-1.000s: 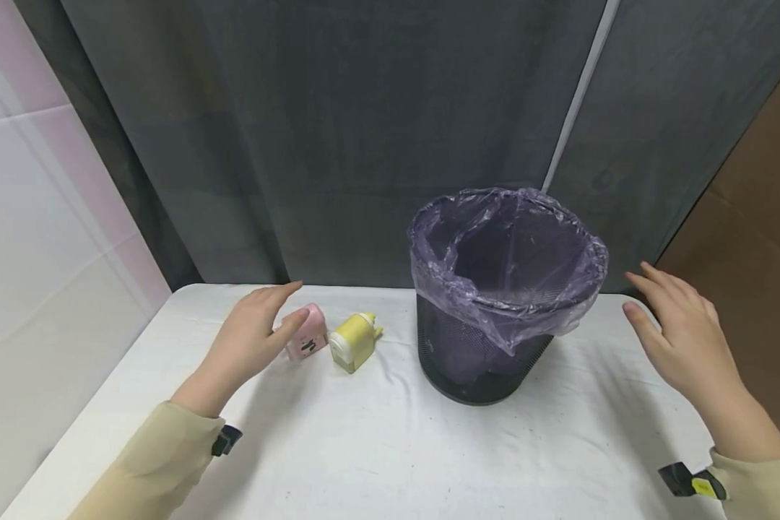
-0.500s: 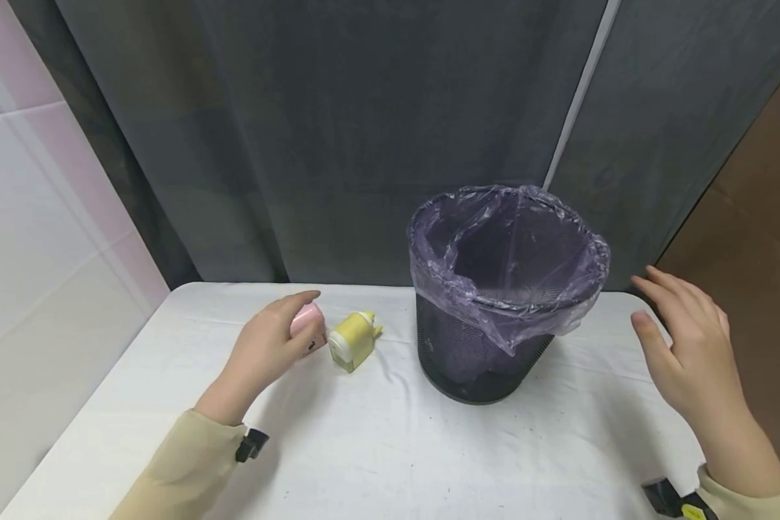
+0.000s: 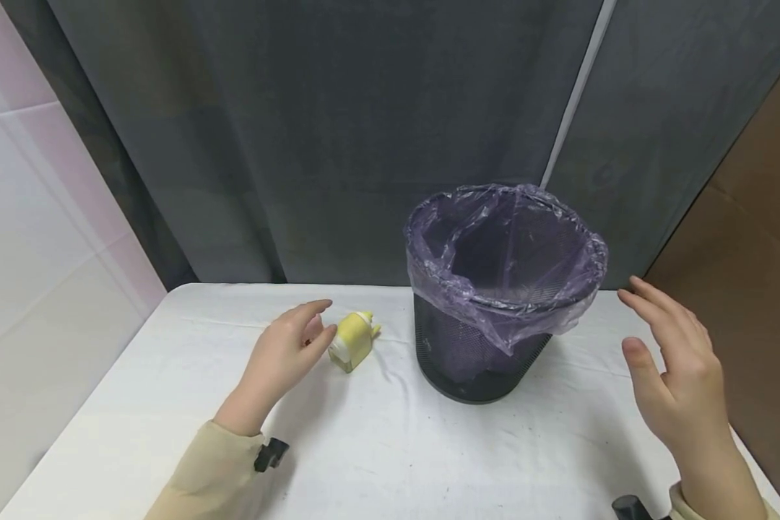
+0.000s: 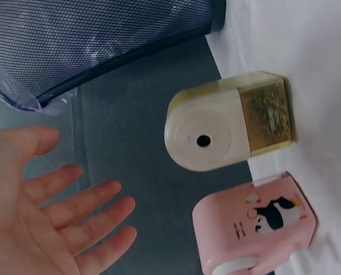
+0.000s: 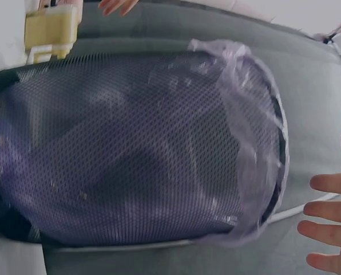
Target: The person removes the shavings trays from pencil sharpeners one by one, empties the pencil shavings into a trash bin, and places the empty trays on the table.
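My left hand (image 3: 279, 357) hovers over the table by two hand-crank pencil sharpeners, its fingers loosely extended and holding nothing. The yellow sharpener (image 3: 353, 341) has a round cream front with a pencil hole, and its clear drawer (image 4: 268, 117) contains shavings. Beside it, the pink sharpener (image 4: 245, 223) bears a panda picture; in the head view my left hand covers most of it. In the left wrist view a gap separates my fingertips from both. My right hand (image 3: 679, 368) is raised with spread fingers, apart from the black mesh wastebasket (image 3: 477, 368).
A purple plastic bag (image 3: 442, 282) lines the wastebasket and folds over its rim. White cloth covers the table (image 3: 390, 455). A dark grey curtain (image 3: 364, 144) hangs behind, a pale panel (image 3: 45, 238) stands left, and a brown surface (image 3: 754, 253) lies right.
My left hand has moved right, now hiding most of the pink sharpener in the head view. My right hand has shifted slightly nearer to me. The sharpeners and wastebasket stay put.
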Action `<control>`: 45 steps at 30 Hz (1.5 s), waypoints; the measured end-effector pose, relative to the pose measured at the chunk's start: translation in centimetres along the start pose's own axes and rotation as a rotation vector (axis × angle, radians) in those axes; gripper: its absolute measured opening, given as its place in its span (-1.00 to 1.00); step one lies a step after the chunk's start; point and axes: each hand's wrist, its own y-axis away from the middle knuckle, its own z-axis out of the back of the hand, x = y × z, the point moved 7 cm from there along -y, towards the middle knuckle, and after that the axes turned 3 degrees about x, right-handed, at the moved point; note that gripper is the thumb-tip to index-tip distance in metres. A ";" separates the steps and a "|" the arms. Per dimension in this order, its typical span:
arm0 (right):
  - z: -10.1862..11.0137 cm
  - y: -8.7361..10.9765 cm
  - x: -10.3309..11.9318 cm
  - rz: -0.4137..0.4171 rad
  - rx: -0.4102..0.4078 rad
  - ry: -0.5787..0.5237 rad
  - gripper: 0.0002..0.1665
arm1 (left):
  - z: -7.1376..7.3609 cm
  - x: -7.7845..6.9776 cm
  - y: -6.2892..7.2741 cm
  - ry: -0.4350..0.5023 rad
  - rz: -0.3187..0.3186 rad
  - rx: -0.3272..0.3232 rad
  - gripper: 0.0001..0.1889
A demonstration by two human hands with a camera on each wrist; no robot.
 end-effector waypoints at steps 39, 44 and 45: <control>-5.6 1.1 8.7 0.299 -0.086 -0.478 -0.55 | -5.3 1.6 -0.4 0.113 0.160 0.043 -0.34; -6.2 1.3 9.0 0.303 -0.037 -0.474 -0.53 | -6.0 1.9 -0.2 0.101 0.172 0.066 -0.30; -6.3 1.4 9.0 0.302 -0.029 -0.474 -0.53 | -6.1 2.0 -0.2 0.094 0.175 0.070 -0.30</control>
